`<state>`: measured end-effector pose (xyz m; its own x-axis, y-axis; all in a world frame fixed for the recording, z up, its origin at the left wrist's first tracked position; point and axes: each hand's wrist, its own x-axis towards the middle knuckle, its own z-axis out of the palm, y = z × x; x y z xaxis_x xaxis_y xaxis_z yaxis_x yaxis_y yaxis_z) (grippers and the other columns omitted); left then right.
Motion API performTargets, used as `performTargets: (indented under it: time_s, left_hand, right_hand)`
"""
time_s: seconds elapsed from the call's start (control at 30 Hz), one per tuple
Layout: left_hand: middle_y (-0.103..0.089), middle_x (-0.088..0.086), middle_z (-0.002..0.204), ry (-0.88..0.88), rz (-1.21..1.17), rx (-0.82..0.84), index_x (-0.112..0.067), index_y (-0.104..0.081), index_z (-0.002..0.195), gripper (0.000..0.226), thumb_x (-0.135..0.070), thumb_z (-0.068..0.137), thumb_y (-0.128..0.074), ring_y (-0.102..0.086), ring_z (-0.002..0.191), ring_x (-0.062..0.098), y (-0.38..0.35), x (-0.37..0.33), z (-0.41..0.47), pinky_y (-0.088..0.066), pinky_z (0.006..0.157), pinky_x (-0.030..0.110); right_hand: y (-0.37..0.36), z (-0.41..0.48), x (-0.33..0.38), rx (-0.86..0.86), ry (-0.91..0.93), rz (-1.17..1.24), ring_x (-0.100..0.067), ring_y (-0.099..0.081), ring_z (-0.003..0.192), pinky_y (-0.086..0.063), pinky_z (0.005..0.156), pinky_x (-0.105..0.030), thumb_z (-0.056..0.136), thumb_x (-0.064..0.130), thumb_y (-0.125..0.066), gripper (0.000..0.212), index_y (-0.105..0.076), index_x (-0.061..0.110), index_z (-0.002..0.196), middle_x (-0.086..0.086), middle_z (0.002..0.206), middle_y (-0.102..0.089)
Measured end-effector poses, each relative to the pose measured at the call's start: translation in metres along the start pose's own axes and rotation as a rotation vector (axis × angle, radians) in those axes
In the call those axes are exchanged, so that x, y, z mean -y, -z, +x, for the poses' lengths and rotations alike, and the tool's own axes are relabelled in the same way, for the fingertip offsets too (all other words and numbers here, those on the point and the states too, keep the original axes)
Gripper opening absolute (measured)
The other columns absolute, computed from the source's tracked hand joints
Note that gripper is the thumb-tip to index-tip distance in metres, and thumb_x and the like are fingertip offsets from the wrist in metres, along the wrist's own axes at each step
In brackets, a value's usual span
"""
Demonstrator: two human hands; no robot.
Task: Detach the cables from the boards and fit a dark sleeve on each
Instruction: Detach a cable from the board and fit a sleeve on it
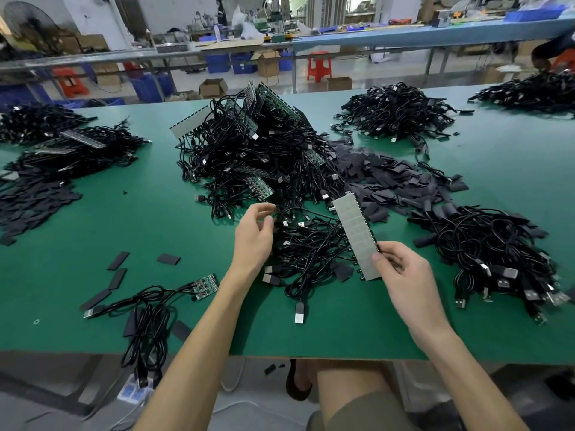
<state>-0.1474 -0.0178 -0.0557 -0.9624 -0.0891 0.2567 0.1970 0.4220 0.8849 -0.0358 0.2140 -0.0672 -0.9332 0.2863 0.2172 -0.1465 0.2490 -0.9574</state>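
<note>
Hands mid-task: right hand (401, 269) pinches a grey panelled board strip (356, 236), left hand (253, 234) fingers one black cable (298, 213); big tangled board-and-cable heap (258, 150) remains.

Bare table (155, 222) left of hands; cable piles (258, 157) crowd ahead.

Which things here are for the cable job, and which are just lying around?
For the job: board strip in right hand; cable at left hand; dark sleeves; tangled cable heap.

Lying about: red stool; cardboard box; blue bins.
</note>
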Motion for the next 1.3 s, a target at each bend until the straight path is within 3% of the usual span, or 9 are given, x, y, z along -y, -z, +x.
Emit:
performTargets:
  time_s: [0.13, 0.2, 0.33, 0.43, 0.57, 0.8, 1.07, 1.2, 1.3]
  left_hand:
    - [-0.062, -0.001, 0.125, -0.002, -0.004, 0.043, -0.019, -0.055, 0.137, 0.042, -0.022, 0.097, -0.069, -0.062, 0.101, 0.004, 0.001, -0.001, -0.002, -0.052, 0.086, 0.020]
    - [-0.061, 0.003, 0.121, -0.056, 0.047, 0.046, -0.021, -0.058, 0.138, 0.046, -0.019, 0.094, -0.072, -0.066, 0.096, 0.014, 0.001, -0.002, -0.003, -0.054, 0.088, 0.026]
    - [-0.072, 0.004, 0.105, -0.042, -0.008, -0.029, -0.017, -0.068, 0.126, 0.031, -0.012, 0.096, -0.069, -0.072, 0.087, 0.015, 0.000, -0.003, -0.002, -0.057, 0.093, 0.035]
    - [-0.074, 0.005, 0.094, 0.003, -0.161, -0.085, -0.012, -0.069, 0.119, 0.020, -0.009, 0.101, -0.061, -0.073, 0.083, 0.015, 0.003, -0.003, -0.001, -0.059, 0.082, 0.032]
    - [-0.071, 0.010, 0.109, 0.054, -0.227, 0.007, -0.010, -0.061, 0.117, 0.018, -0.019, 0.102, -0.062, -0.074, 0.087, 0.018, 0.000, -0.004, -0.002, -0.060, 0.086, 0.035]
    - [-0.064, 0.011, 0.122, 0.061, -0.204, 0.027, -0.011, -0.056, 0.120, 0.031, -0.003, 0.093, -0.070, -0.070, 0.105, 0.026, -0.001, -0.007, -0.003, -0.055, 0.098, 0.036]
    - [-0.053, 0.006, 0.130, -0.013, -0.194, -0.055, -0.010, -0.052, 0.143, 0.052, 0.014, 0.097, -0.052, -0.074, 0.091, 0.019, -0.006, -0.006, 0.001, -0.059, 0.081, 0.024]
    - [-0.058, 0.018, 0.126, 0.200, -0.660, -0.019, -0.004, -0.045, 0.142, 0.052, 0.017, 0.094, -0.048, -0.074, 0.102, 0.026, 0.000, -0.013, 0.006, -0.062, 0.084, 0.036]
    - [-0.059, 0.030, 0.126, 0.341, -1.005, -0.045, 0.004, -0.048, 0.124, 0.025, 0.006, 0.099, -0.047, -0.070, 0.109, 0.040, 0.004, -0.013, 0.011, -0.059, 0.092, 0.048]
  right_hand:
    - [0.002, 0.000, 0.000, -0.004, -0.023, 0.026, 0.005, -0.066, 0.092, -0.047, 0.080, -0.015, 0.103, 0.011, -0.058, 0.026, -0.067, 0.035, 0.098, 0.019, 0.095, -0.073]
    - [0.003, 0.000, 0.001, -0.019, -0.021, 0.037, 0.006, -0.064, 0.088, -0.046, 0.078, -0.015, 0.104, 0.010, -0.057, 0.030, -0.067, 0.037, 0.095, 0.023, 0.093, -0.072]
    - [0.003, 0.000, 0.000, -0.029, -0.018, 0.060, 0.005, -0.064, 0.086, -0.045, 0.078, -0.019, 0.103, 0.010, -0.057, 0.031, -0.068, 0.037, 0.093, 0.022, 0.092, -0.072]
    - [0.003, -0.001, -0.001, -0.023, -0.020, 0.067, 0.004, -0.064, 0.087, -0.045, 0.080, -0.022, 0.103, 0.010, -0.057, 0.029, -0.069, 0.036, 0.095, 0.021, 0.093, -0.072]
    - [0.003, -0.001, -0.001, -0.001, -0.024, 0.071, 0.002, -0.064, 0.089, -0.045, 0.081, -0.021, 0.103, 0.011, -0.058, 0.026, -0.069, 0.034, 0.097, 0.018, 0.093, -0.072]
    - [0.003, 0.000, 0.002, 0.006, -0.030, 0.082, -0.006, -0.065, 0.092, -0.048, 0.086, -0.024, 0.103, 0.007, -0.058, 0.021, -0.070, 0.024, 0.103, 0.005, 0.099, -0.073]
    - [0.001, -0.006, 0.009, 0.001, 0.034, -0.008, -0.008, -0.065, 0.089, -0.050, 0.083, -0.023, 0.103, 0.008, -0.057, 0.021, -0.071, 0.023, 0.106, 0.012, 0.096, -0.073]
    - [0.001, -0.007, 0.010, 0.007, 0.065, -0.039, 0.001, -0.064, 0.093, -0.047, 0.083, -0.013, 0.102, 0.007, -0.057, 0.022, -0.071, 0.024, 0.106, 0.020, 0.097, -0.072]
    - [0.001, -0.008, 0.010, 0.012, 0.072, -0.031, -0.002, -0.064, 0.091, -0.047, 0.081, -0.013, 0.102, 0.005, -0.057, 0.023, -0.071, 0.023, 0.105, 0.021, 0.095, -0.072]
